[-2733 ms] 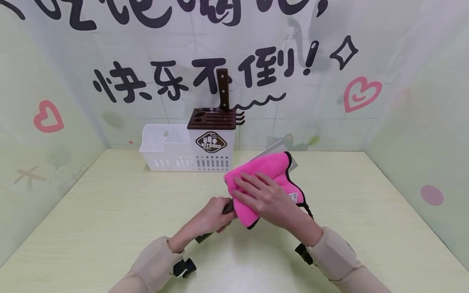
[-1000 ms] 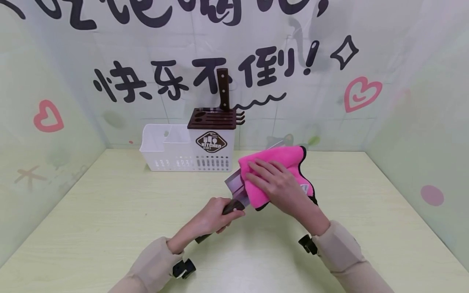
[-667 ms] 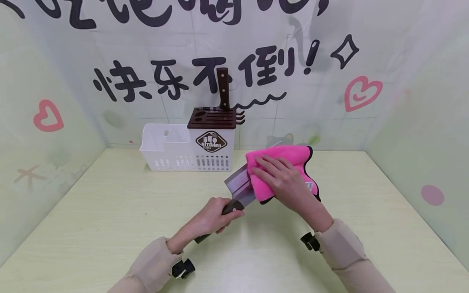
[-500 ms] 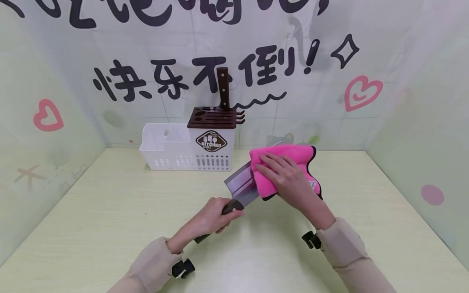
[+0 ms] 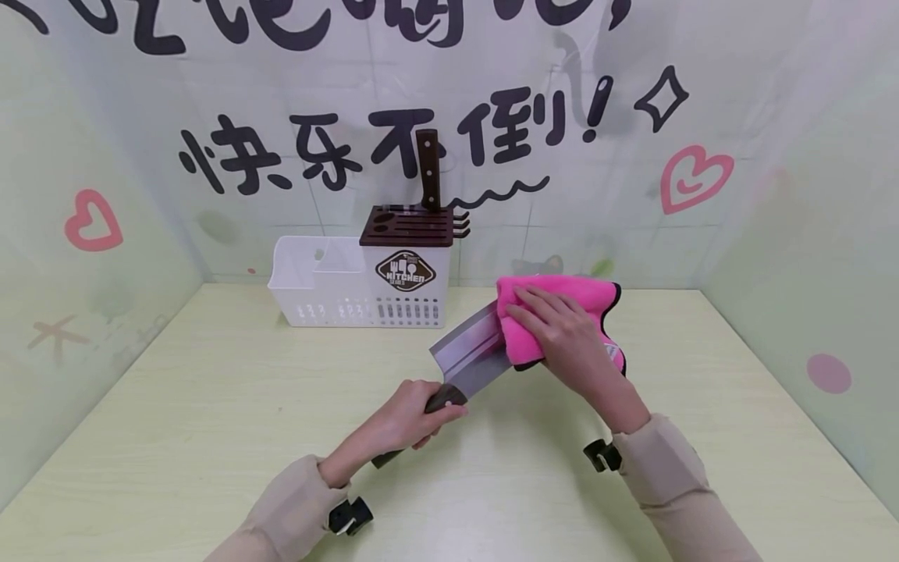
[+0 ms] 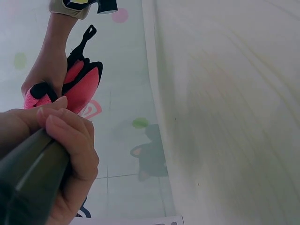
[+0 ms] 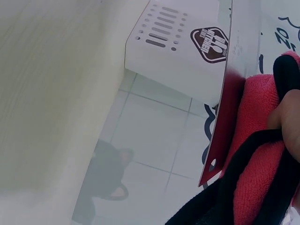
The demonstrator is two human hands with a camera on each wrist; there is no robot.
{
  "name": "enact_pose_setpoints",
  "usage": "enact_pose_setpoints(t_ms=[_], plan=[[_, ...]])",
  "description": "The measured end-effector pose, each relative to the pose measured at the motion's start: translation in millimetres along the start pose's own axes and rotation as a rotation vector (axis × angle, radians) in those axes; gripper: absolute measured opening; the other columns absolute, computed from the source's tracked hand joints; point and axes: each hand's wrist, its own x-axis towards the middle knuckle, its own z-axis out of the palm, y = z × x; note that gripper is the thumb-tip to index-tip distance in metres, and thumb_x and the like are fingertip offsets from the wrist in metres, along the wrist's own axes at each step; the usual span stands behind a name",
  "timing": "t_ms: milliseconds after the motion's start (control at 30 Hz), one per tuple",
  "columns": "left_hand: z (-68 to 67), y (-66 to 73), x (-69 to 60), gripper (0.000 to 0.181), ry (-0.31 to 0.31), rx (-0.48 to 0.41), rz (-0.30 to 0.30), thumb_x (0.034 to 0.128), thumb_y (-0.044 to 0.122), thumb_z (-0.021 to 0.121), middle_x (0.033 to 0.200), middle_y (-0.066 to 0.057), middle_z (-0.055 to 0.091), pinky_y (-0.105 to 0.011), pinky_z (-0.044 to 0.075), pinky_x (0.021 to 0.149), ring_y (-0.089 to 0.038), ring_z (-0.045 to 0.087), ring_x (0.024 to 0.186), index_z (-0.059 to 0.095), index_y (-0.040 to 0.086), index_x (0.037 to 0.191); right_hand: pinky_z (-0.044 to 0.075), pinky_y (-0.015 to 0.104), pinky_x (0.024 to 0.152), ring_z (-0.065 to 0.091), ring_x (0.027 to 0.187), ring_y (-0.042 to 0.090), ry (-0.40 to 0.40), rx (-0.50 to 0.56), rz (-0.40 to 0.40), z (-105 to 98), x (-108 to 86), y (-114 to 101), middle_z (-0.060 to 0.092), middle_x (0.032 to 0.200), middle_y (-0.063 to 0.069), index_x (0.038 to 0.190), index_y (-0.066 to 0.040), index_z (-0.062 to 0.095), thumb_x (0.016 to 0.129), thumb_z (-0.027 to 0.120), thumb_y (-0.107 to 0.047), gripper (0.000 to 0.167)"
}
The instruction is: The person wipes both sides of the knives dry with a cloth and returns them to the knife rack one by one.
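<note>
My left hand point(image 5: 407, 414) grips the dark handle of a cleaver point(image 5: 467, 347), which points up and to the right above the table. The blade has a broad, shiny face, and its far part is covered by a folded pink cloth point(image 5: 586, 293) with black edging. With fingers spread over the cloth, my right hand point(image 5: 569, 336) holds it against the blade. In the right wrist view, the blade point(image 7: 232, 98) appears edge-on beside the cloth point(image 7: 255, 108), with a hole near its end. The left wrist view shows the left fingers point(image 6: 77, 145) wrapped around the handle point(image 6: 35, 173).
A white perforated kitchen rack point(image 5: 316, 308) stands against the back wall. Its dark brown slotted top point(image 5: 407, 228) holds a knife with a brown riveted handle point(image 5: 428, 168). Hooks point(image 5: 460, 226) stick out on its right. Printed walls bound the pale table point(image 5: 246, 437).
My right hand and the pink cloth have slid up and rightward along the blade, away from the handle. More of the blade shows. My left hand and the handle stay nearly still.
</note>
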Motion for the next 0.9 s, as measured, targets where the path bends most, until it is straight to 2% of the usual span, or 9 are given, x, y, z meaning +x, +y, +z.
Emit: enact_pose_setpoints(t_ms=[367,600,900], plan=[[0.1,0.5,0.2,0.032,-0.001,0.007,0.008,0.0885,0.026,0.055,0.045,0.003,0.041,-0.019,0.030,0.034,-0.005,0.037,0.033,0.047,0.004,0.066,0.044,0.043,0.088,0.053,0.108,0.031,-0.012,-0.038,-0.020,-1.3,1.5,-4.2,0.059,0.112,0.016,0.109,-0.005,0.063,0.066,0.074,0.004,0.045],[0.6,0.1,1.3,0.032,-0.007,-0.003,0.009,0.0884,0.026,0.056,0.046,0.003,0.041,-0.019,0.031,0.034,-0.005,0.037,0.034,0.048,0.003,0.067,0.044,0.041,0.089,0.052,0.109,0.029,-0.045,-0.065,-0.070,-1.5,4.7,-15.9,0.059,0.114,0.014,0.111,-0.008,0.062,0.067,0.076,-0.002,0.046],[1.0,-0.4,2.8,0.030,-0.012,-0.018,-0.014,0.0885,0.026,0.055,0.048,0.003,0.042,-0.019,0.030,0.035,-0.005,0.036,0.034,0.048,0.003,0.071,0.045,0.038,0.088,0.053,0.108,0.027,-0.040,-0.109,-0.140,1.2,9.7,-29.9,0.060,0.113,0.010,0.111,-0.011,0.062,0.069,0.075,-0.006,0.044]])
